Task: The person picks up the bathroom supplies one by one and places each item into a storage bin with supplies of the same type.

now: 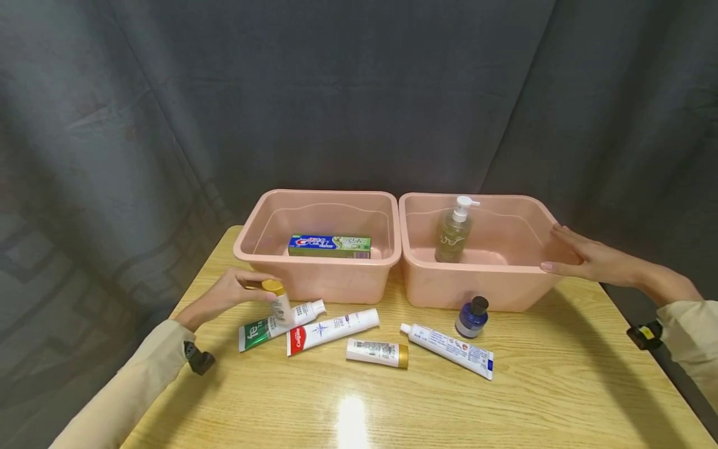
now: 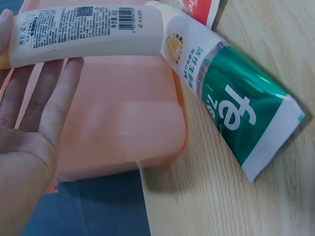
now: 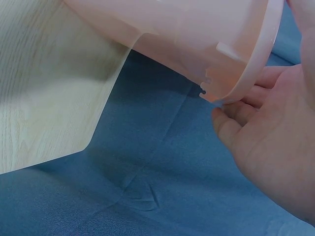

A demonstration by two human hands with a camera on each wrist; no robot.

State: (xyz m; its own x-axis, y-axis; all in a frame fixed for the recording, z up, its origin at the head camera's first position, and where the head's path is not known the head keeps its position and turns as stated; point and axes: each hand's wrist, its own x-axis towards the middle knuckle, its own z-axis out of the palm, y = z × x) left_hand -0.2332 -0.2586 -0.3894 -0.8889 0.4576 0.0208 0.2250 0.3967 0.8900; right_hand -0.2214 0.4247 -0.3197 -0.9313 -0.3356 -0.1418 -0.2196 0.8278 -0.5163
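Note:
My left hand [image 1: 238, 292] pinches a white squeeze tube with a gold cap [image 1: 282, 310], holding it nearly upright, cap at the top. Fine print and a barcode cover its side in the left wrist view. Its lower end overlaps a green-and-white toothpaste tube [image 2: 236, 103]; whether they touch, I cannot tell. At the far right, my right hand [image 1: 603, 259] holds the rim of the right pink bin [image 1: 477, 287], with its fingers against the rim's outer edge [image 3: 268, 44]. A pump bottle [image 1: 453, 237] of clear greenish liquid stands inside that bin.
The left pink bin [image 1: 320, 280] contains a Crest toothpaste box [image 1: 329, 246]. In front lie a Colgate tube [image 1: 333, 330], a second gold-capped tube [image 1: 373, 353] and a white-blue toothpaste tube [image 1: 449, 349]. A small blue bottle [image 1: 471, 319] is by the right bin. Dark curtain hangs behind.

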